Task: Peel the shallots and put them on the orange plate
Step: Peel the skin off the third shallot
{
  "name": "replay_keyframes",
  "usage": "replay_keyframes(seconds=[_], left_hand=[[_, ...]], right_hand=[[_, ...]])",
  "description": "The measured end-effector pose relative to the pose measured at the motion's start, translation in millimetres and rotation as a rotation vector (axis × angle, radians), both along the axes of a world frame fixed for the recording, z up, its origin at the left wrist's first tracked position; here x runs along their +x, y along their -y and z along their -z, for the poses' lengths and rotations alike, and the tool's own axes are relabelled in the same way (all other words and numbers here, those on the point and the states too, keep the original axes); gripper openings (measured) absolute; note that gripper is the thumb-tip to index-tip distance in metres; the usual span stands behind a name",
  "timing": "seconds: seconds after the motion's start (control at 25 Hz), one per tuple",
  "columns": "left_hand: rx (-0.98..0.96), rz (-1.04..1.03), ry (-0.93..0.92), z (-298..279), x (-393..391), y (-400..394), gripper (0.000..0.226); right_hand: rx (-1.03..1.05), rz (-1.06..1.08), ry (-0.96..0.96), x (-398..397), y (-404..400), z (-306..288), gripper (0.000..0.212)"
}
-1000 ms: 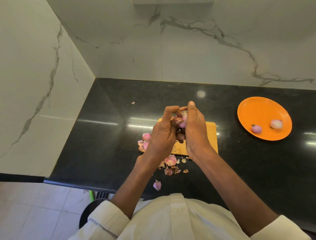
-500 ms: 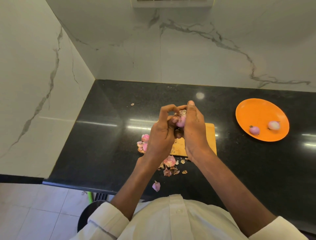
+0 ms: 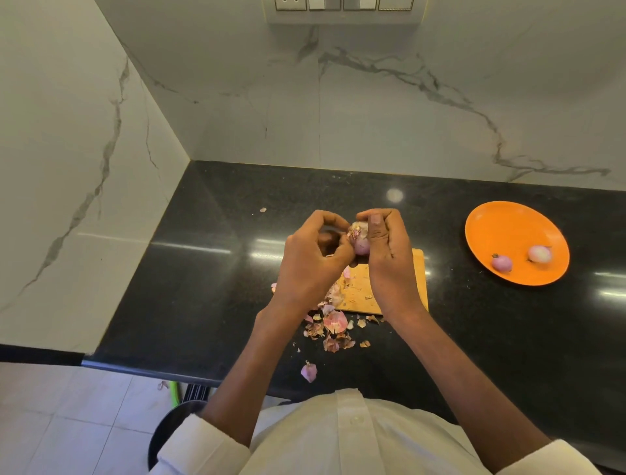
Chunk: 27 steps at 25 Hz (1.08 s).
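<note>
Both hands pinching shallot (image 3: pixel 359 239) above board edge (orange plate (image 3: pixel 501 230) right)

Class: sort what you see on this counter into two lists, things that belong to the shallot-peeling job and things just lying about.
Belongs to the job:
held shallot
left hand
right hand
orange plate
two peeled shallots
cutting board

Lying about:
peel scraps
loose peel
wall switches

- We find bare black countertop (image 3: pixel 210 271) left of the wooden board (image 3: pixel 418 271), and between the board and the orange plate (image 3: pixel 508 223).
- Peel scraps (image 3: pixel 333 322) litter our near edge.
- Marble walls (image 3: pixel 372 112) close the back and left.
</note>
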State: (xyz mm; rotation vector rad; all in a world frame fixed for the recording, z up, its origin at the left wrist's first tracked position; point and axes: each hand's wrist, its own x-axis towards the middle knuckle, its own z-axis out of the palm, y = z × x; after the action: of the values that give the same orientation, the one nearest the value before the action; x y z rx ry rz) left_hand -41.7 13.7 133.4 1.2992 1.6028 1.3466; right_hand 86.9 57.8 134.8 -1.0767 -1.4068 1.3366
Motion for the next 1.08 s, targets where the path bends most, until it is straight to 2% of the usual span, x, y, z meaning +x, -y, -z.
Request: replay_keyframes(seconds=[0.08, 0.2, 0.36, 0.52, 0.68, 0.88, 1.0, 1.08], left_hand=[[-0.136, 0.013, 0.254, -8, -2, 0, 0.034], [-0.249, 0.045, 0.404, -15, -9, -1, 0.033], [-0.334, 0.016, 0.357, -17, -10, -3, 0.028], [-0.298, -0.023, 0.25, -15, -9, -3, 0.021], [-0.288, -0.087, 0.198, -13, -4, -2, 0.018], [-0.291, -0.061, 0.242, -15, -9, 1, 0.008], [-0.343, 0.052, 0.321, -20, -19, 3, 0.014], [-0.343, 0.104, 0.377, -23, -24, 4, 0.019]], right_hand=[[0.042, -0.057, 0.032, 6, -3, 3, 0.024], [0.057, -0.099, 0.099, 11, -8, 6, 0.028], [0.139, -0.159, 0.169, 13, -7, 9, 0.026], [0.198, -0.191, 0.241, 11, -6, 10, 0.026], [0.165, -0.195, 0.228, 8, -7, 12, 0.026], [0.108, -0.176, 0.228, 8, -3, 15, 0.029], [-0.059, -0.125, 0.089, 9, -6, 4, 0.033], [-0.099, -0.109, 0.05, 9, -8, -3, 0.038]])
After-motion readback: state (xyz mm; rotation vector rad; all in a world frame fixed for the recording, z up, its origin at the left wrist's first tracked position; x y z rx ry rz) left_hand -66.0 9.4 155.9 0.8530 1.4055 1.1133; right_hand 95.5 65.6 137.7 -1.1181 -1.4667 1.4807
